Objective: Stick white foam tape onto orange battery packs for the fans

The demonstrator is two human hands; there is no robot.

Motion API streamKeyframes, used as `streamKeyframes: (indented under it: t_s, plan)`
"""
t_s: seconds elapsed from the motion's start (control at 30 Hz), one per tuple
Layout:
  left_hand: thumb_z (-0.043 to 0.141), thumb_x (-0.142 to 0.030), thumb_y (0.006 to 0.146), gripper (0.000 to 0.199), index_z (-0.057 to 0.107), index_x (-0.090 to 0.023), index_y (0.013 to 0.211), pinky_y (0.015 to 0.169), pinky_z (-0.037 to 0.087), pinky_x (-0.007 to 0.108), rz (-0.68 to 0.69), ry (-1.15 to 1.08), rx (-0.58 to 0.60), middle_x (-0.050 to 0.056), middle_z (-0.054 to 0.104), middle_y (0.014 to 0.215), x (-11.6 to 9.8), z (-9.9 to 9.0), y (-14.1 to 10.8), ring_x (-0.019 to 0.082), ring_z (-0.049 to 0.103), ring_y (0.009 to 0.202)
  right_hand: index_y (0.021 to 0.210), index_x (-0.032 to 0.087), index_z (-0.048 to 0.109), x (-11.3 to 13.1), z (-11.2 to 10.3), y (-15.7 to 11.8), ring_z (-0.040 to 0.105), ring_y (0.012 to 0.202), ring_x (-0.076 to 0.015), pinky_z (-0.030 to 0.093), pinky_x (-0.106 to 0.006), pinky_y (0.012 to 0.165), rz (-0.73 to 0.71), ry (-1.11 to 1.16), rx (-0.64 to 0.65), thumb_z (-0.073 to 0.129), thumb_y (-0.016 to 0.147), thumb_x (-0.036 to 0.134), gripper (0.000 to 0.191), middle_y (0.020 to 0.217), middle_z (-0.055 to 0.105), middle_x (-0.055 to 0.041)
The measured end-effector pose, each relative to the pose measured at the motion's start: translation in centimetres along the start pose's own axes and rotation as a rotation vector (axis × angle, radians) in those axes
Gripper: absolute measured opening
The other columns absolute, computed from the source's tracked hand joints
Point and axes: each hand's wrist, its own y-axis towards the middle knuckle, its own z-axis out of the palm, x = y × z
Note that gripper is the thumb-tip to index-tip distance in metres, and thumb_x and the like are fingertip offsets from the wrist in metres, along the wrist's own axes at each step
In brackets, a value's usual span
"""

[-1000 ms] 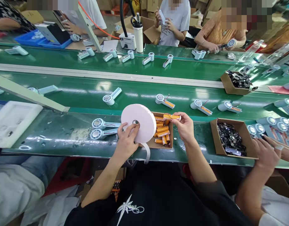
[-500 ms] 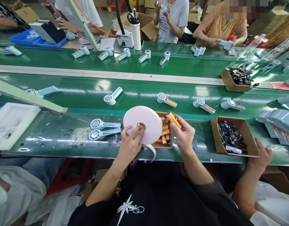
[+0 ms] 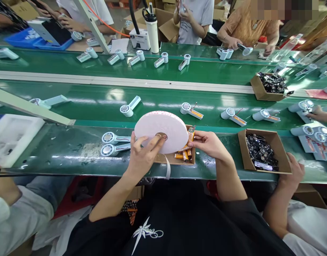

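Note:
My left hand (image 3: 146,153) grips a large white roll of tape (image 3: 159,124), with fingers at its cardboard core. A loose strip of tape (image 3: 168,167) hangs from the roll's lower edge. My right hand (image 3: 207,144) pinches an orange battery (image 3: 191,134) upright by the roll's right edge. Under the roll stands a cardboard box (image 3: 163,159) with several orange batteries (image 3: 185,156); the roll hides much of it. Left of my left hand lie two light-blue fan bodies (image 3: 108,150), their handles pointing toward it.
On the green conveyor (image 3: 153,101) lie several fan bodies (image 3: 185,108). To the right, a co-worker's hand (image 3: 295,169) touches a box of small black parts (image 3: 262,153). A white foam tray (image 3: 19,138) sits at left, near a slanted metal post (image 3: 32,106). People work across the line.
The roll has tilted flatter. My right hand has lowered the battery against the roll's right edge and turned it upright. A co-worker's hand has appeared at the fan bodies on the far right.

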Motion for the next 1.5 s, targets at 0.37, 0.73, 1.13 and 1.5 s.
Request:
streamKeyframes:
  t_s: [0.37,0.73,1.13,1.5]
  plan:
    - [0.074,-0.046,0.090,0.074,0.050,-0.022,0.156,0.100,0.035,0.061,-0.292,-0.106,-0.056,0.017,0.068,0.120,-7.0,3.4,-0.4,0.036,0.046,0.106,0.111,0.026,0.058,-6.5,7.6,2.1,0.077,0.106,-0.0237,0.063,-0.044,0.098,-0.336,0.439,-0.841,0.090,0.075,0.049,0.054,0.119,0.079,-0.0092]
    - [0.070,-0.076,0.083,0.075,0.066,-0.027,0.140,0.109,0.042,0.049,0.054,-0.553,0.569,0.012,0.067,0.138,-0.3,3.9,5.7,0.035,0.054,0.127,0.131,0.029,0.059,-2.4,-6.7,1.0,0.078,0.094,-0.0177,0.064,-0.026,0.079,-0.515,0.355,-0.845,0.096,0.068,0.038,0.073,0.111,0.078,-0.0050]
    - [0.062,-0.045,0.094,0.048,0.067,-0.014,0.129,0.100,0.046,0.049,-0.449,0.029,0.738,0.024,0.066,0.123,15.5,12.7,15.1,0.039,0.058,0.120,0.129,0.032,0.062,-5.0,-6.5,-2.8,0.080,0.087,-0.0199,0.064,-0.030,0.074,-0.422,0.253,-0.864,0.094,0.072,0.038,0.066,0.101,0.080,-0.0040]
    - [0.065,-0.031,0.088,0.036,0.076,-0.018,0.119,0.103,0.047,0.042,-0.277,-0.088,0.801,0.018,0.065,0.130,15.5,13.7,14.9,0.034,0.059,0.121,0.130,0.028,0.063,-4.8,-6.3,-1.5,0.080,0.083,-0.0185,0.064,-0.028,0.076,-0.311,0.259,-0.713,0.093,0.072,0.032,0.065,0.095,0.083,-0.0046]
